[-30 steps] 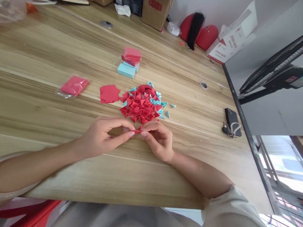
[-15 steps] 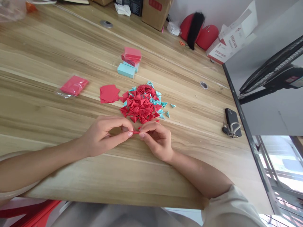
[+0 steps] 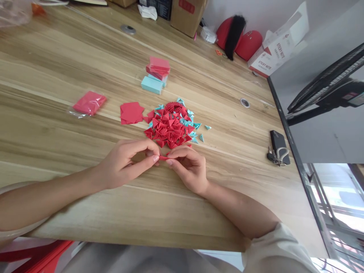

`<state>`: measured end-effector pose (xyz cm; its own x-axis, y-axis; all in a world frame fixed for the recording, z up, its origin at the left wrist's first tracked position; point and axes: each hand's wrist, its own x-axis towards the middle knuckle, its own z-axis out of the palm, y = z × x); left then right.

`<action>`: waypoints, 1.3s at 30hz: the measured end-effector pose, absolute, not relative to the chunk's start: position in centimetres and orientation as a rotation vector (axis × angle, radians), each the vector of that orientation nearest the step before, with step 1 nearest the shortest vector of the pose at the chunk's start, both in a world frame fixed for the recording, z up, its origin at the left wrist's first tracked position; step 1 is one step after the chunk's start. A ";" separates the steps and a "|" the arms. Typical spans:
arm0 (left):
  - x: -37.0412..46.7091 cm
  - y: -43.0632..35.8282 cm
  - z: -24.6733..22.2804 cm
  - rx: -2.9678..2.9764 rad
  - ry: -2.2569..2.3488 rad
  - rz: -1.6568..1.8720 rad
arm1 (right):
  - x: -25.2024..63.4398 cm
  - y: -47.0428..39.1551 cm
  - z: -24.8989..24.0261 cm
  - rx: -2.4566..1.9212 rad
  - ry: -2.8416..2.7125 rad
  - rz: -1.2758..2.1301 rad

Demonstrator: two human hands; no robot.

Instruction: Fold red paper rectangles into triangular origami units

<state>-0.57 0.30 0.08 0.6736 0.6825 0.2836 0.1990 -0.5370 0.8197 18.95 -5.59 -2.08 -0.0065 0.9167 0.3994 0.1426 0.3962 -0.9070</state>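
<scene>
A narrow strip of folded red paper (image 3: pixel 163 157) is stretched between my two hands. My left hand (image 3: pixel 132 161) pinches its left end between thumb and fingers. At the other end, my right hand (image 3: pixel 190 167) pinches it the same way. Just beyond my fingertips lies a heap of folded red paper triangles (image 3: pixel 170 129), with light blue paper triangles (image 3: pixel 196 126) along its right and back edges. A ring of joined red folded pieces (image 3: pixel 174 108) sits at the back of the heap. Left of it are loose red paper squares (image 3: pixel 131 113).
A clear packet of red paper (image 3: pixel 89 103) lies on the left. Farther back are stacked pink-red paper packs (image 3: pixel 159 65) and a light blue pack (image 3: pixel 151 85). A black case with keys (image 3: pixel 279 147) rests near the table's right edge, beside a fan (image 3: pixel 327 87). Boxes (image 3: pixel 187 17) line the back.
Both hands stay nearly in place, still pinching the red paper. Slightly more of the strip shows between the fingertips, and it tilts a little.
</scene>
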 end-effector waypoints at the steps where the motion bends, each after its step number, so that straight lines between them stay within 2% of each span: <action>1: -0.6 0.3 0.1 2.083 0.679 0.773 | 18.9 -5.6 -2.1 -1.025 -1.458 0.802; 24: -0.3 0.4 0.4 2.073 0.665 0.804 | 18.9 -5.6 -2.2 -1.039 -1.385 0.880; 39: 0.5 0.7 0.3 1.689 0.787 0.735 | 19.0 -5.6 -2.0 -0.993 -1.419 0.854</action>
<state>0.47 0.74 0.28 0.5902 0.8031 0.0822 0.1368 -0.1998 0.9702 19.02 -5.61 -2.04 0.0047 0.9250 0.3800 0.0974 0.3777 -0.9208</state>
